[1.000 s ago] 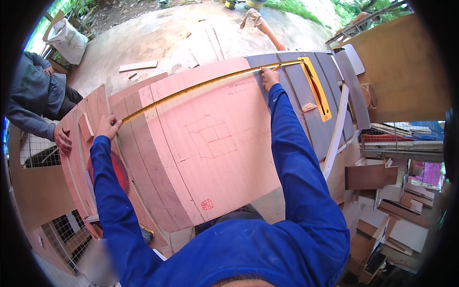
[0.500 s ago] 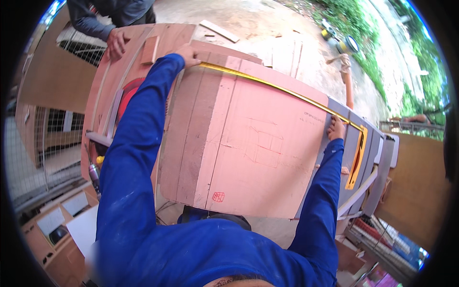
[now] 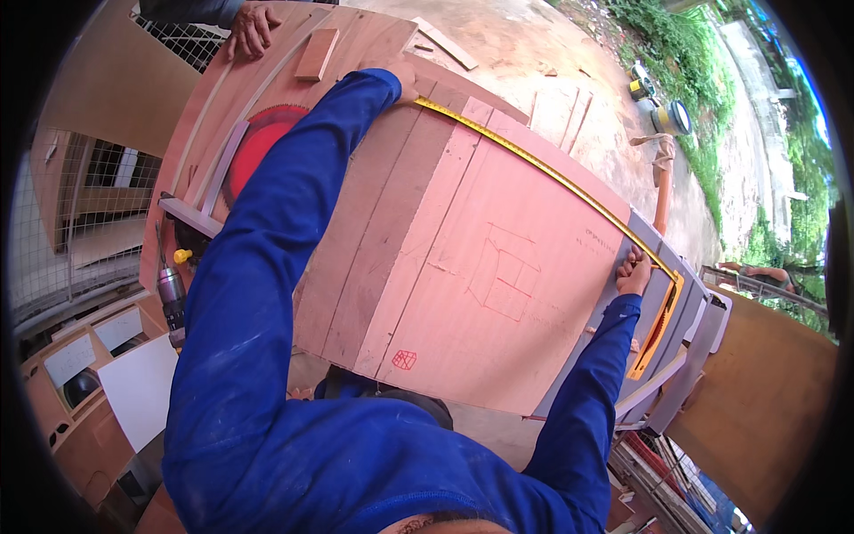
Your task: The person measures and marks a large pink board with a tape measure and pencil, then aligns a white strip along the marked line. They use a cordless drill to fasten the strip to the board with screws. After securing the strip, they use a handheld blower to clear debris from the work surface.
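A yellow tape measure (image 3: 534, 164) lies stretched along the far edge of a pinkish plywood board (image 3: 520, 347) with red and pencil line drawings on it. My left hand (image 3: 405, 82) is closed on the tape's left end, at the board's far left; its fingers are partly hidden behind the sleeve. Beside the tape, near the board's right edge, my right hand (image 3: 633, 272) has its fingers curled together. What they pinch, if anything, is too small to tell. The tape runs past the board onto a grey table surface (image 3: 603, 325), reaching an orange slotted piece (image 3: 660, 325).
A red circular saw blade (image 3: 253, 158) lies beyond my left arm, near a wood block (image 3: 318, 55). Another person's hand (image 3: 252, 28) rests on the far-left table edge. A drill (image 3: 172, 298) hangs at the left; an orange post (image 3: 663, 198) stands beyond the table.
The view has shifted, so the board and table appear turned clockwise. Both hands stay at the tape, and the right hand's fingers are curled close to the board's right edge.
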Demonstrator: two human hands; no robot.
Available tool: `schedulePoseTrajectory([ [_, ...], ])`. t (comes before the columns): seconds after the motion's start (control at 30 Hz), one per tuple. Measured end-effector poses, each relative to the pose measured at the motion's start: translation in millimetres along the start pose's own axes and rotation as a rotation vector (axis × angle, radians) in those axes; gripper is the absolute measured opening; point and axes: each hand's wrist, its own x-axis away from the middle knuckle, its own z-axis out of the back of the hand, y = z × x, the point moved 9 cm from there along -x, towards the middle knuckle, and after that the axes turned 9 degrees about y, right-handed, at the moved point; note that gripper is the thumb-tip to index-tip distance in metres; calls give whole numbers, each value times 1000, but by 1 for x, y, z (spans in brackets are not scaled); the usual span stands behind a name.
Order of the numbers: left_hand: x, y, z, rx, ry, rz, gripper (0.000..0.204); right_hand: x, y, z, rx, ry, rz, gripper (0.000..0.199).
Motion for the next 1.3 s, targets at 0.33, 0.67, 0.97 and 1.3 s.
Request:
schedulePoseTrajectory([
  [0.33, 8, -1, 8, -55, 39, 93, 33, 89, -25, -57, -178, -232, 179, 50],
  [0.67, -11, -9, -6, -65, 55, 101, 34, 222, -21, -228, 72, -581, 419, 31],
  [0.97, -3, -7, -6, -74, -20, 149, 38, 314, 28, -373, 399, -953, 772, 33],
  [1.3, -5, -3, -6, -73, -52, 131, 40, 309, 57, -415, 628, -875, 860, 35],
])
